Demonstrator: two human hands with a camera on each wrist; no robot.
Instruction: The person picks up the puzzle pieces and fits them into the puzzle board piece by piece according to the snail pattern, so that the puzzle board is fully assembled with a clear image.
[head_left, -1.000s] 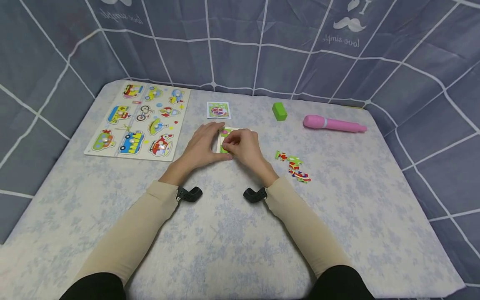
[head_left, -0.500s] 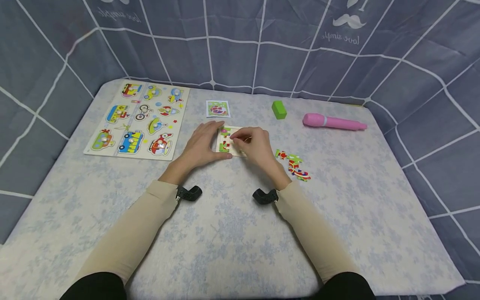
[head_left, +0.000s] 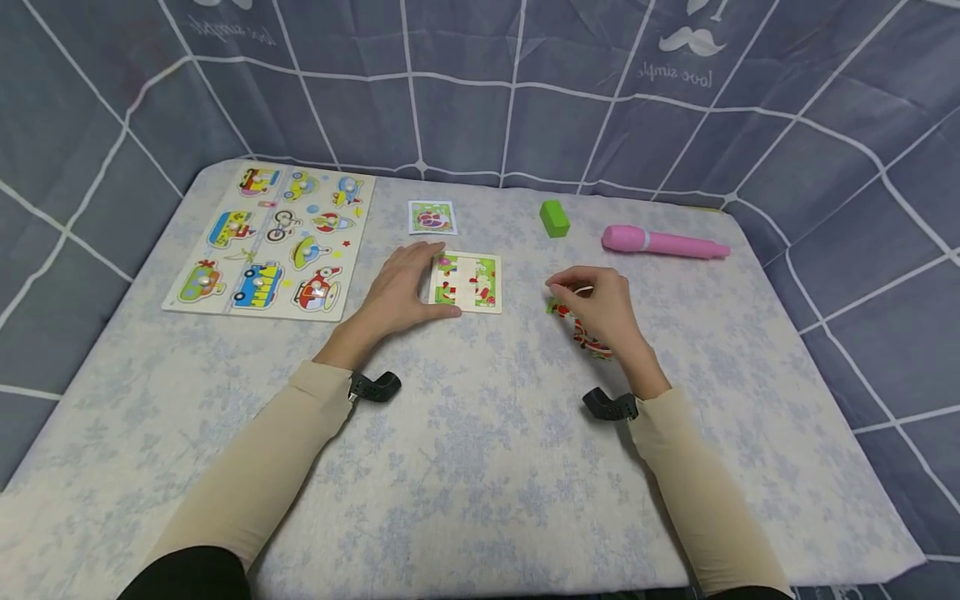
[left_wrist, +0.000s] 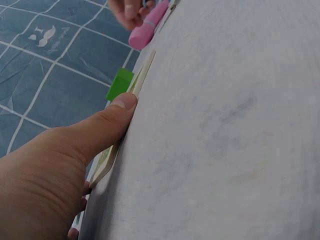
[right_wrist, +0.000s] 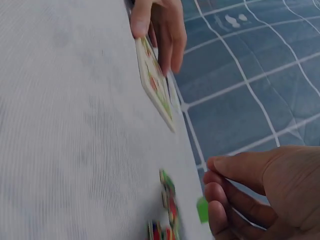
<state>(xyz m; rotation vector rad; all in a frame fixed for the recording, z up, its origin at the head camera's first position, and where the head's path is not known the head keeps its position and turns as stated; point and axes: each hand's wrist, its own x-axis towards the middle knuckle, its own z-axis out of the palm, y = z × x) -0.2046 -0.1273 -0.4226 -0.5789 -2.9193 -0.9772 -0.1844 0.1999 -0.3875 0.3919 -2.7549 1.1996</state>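
Note:
My left hand (head_left: 400, 290) holds a small square jigsaw board (head_left: 467, 310) by its edges, fingers at the top left and thumb at the bottom. In the left wrist view, the thumb (left_wrist: 117, 107) presses the board's edge. Printed pieces fill the board's left and right sides, with a pale bare strip between them. Over the loose jigsaw pieces (head_left: 596, 348) hovers my right hand (head_left: 600, 304), its fingers loosely bent and no piece visible in them. The right wrist view shows those pieces (right_wrist: 171, 210) on the cloth beyond the fingertips, partly cut off.
A picture card (head_left: 432, 218) lies behind the board. On the left is a large vehicle puzzle board (head_left: 300, 275). Farther back on the right are a green block (head_left: 554, 218) and a pink stick-shaped object (head_left: 666, 243). A grey-blue checked curtain (head_left: 465, 125) encloses the table.
My right hand has moved right, from the jigsaw board to above the loose pieces, uncovering the board's right side. My left hand keeps its hold on the board.

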